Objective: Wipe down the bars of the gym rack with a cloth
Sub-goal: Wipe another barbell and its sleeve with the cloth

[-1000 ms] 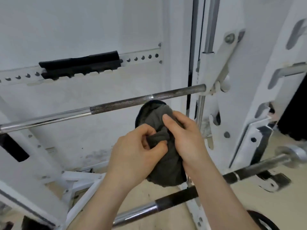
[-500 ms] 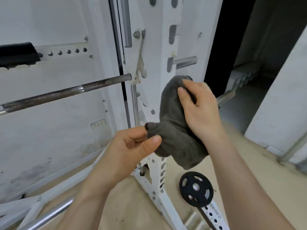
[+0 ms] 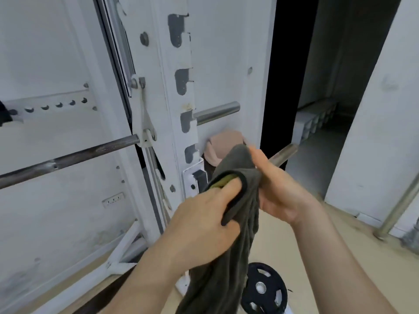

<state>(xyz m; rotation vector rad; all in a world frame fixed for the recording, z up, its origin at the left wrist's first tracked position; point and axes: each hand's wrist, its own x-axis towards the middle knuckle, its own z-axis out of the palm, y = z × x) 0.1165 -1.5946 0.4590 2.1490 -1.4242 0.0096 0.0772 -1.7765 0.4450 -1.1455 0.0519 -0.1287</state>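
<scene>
The cloth [image 3: 238,245] is dark grey, with an olive-yellow patch showing at its folded edge. The rack [image 3: 210,64] is white, and its cut-out slots are flat grey. The bar [image 3: 74,158] is dull dark grey with brownish mottling, turning brighter silver toward the left. The peg [image 3: 216,113] is brushed silver. The plate [image 3: 260,287] is black with a silver hub. The floor [image 3: 353,234] is pale tan. The wall [image 3: 56,211] is white with grey smudges low down. The lid [image 3: 223,143], somewhat blurred, looks pinkish beige.
</scene>
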